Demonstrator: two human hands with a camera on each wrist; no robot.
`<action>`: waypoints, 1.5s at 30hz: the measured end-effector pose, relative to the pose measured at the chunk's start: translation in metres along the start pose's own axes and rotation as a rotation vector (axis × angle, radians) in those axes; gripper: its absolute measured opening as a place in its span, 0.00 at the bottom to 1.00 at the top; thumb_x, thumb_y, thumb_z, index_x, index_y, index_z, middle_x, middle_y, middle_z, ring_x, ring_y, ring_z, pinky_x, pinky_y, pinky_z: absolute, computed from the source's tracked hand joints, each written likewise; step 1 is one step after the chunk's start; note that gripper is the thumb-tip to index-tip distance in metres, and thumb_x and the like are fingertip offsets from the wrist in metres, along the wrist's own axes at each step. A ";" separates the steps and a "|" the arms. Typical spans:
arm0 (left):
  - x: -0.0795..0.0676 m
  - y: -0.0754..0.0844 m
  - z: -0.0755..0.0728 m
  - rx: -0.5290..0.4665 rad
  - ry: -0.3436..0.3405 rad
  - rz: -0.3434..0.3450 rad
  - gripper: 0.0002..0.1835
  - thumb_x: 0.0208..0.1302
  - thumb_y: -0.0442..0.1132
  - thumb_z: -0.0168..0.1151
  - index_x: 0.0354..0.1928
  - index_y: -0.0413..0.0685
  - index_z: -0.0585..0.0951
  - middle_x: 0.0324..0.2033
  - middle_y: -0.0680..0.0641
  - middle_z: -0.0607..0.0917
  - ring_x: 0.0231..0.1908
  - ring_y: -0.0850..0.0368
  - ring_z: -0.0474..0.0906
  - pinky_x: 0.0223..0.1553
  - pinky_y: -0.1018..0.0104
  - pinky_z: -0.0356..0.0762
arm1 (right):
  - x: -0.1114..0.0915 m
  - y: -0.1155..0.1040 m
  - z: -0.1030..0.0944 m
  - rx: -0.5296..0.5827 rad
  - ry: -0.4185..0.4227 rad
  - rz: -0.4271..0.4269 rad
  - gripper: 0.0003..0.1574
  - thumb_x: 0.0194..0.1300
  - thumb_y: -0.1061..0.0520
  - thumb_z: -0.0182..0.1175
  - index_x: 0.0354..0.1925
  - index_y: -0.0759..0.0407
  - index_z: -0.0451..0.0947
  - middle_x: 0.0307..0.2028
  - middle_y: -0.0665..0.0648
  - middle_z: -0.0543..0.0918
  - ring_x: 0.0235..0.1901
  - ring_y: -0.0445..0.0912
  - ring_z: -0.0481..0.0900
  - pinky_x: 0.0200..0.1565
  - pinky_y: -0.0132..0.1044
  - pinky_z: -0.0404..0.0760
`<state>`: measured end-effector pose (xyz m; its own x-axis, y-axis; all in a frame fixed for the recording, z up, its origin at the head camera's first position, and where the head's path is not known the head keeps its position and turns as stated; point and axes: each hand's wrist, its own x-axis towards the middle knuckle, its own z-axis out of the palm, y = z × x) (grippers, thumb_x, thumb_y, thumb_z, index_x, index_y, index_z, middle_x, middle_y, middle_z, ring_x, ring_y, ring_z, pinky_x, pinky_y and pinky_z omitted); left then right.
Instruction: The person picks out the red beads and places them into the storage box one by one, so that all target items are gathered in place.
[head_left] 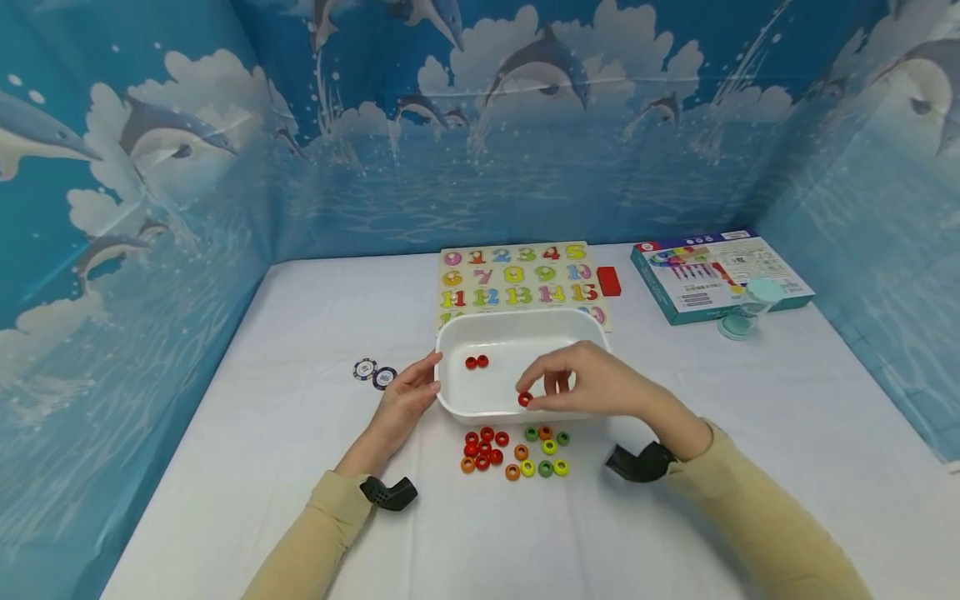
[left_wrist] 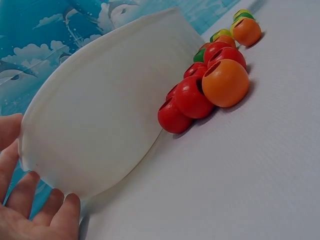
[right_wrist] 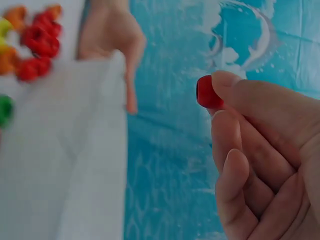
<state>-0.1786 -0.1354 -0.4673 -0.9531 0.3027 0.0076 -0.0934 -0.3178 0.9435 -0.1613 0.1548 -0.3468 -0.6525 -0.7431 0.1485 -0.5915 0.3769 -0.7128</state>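
A white plastic tub (head_left: 480,414) stands in the middle of the table with two red beads (head_left: 477,362) inside. The fingertips of my left hand (head_left: 405,400) rest against its left end; in the left wrist view the fingers (left_wrist: 48,207) touch the outer wall near the rim. Above the tub's near side, my right hand (head_left: 592,382) pinches a red bead (right_wrist: 208,92) between thumb and fingertip, its hole showing. In front of the tub lie several loose beads: a cluster of red ones (head_left: 486,448), with orange (head_left: 512,472), yellow (head_left: 561,467) and green (head_left: 545,468) ones beside it.
A number puzzle board (head_left: 517,275) lies behind the tub, a red block (head_left: 609,281) beside it. Two poker chips (head_left: 375,373) lie on the left. At the back right are a flat box (head_left: 720,275) and a small teal-ended sand timer (head_left: 750,308). Dolphin-print curtains (head_left: 480,175) surround the table.
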 end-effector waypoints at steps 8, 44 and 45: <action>-0.002 0.000 -0.003 0.004 -0.007 0.000 0.28 0.58 0.31 0.57 0.61 0.40 0.64 0.64 0.50 0.60 0.63 0.55 0.54 0.58 0.67 0.62 | 0.054 -0.009 -0.037 0.138 0.087 0.079 0.12 0.53 0.62 0.63 0.40 0.61 0.79 0.35 0.54 0.81 0.33 0.46 0.77 0.35 0.40 0.80; 0.001 0.001 0.000 0.010 0.015 -0.009 0.27 0.57 0.31 0.58 0.60 0.40 0.66 0.63 0.51 0.61 0.63 0.56 0.54 0.57 0.69 0.62 | 0.106 0.101 0.011 0.045 -0.117 0.384 0.18 0.48 0.58 0.68 0.40 0.53 0.79 0.35 0.47 0.82 0.35 0.41 0.78 0.37 0.33 0.78; 0.001 0.001 0.000 0.011 0.012 -0.008 0.27 0.57 0.31 0.58 0.60 0.40 0.66 0.64 0.51 0.61 0.63 0.56 0.54 0.57 0.69 0.62 | 0.106 0.098 0.008 0.060 -0.109 0.393 0.19 0.48 0.58 0.68 0.42 0.54 0.78 0.37 0.48 0.81 0.37 0.42 0.78 0.39 0.34 0.78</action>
<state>-0.1792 -0.1355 -0.4664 -0.9557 0.2944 -0.0034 -0.0974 -0.3053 0.9473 -0.2844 0.1085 -0.4061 -0.7673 -0.6045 -0.2142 -0.2762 0.6129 -0.7403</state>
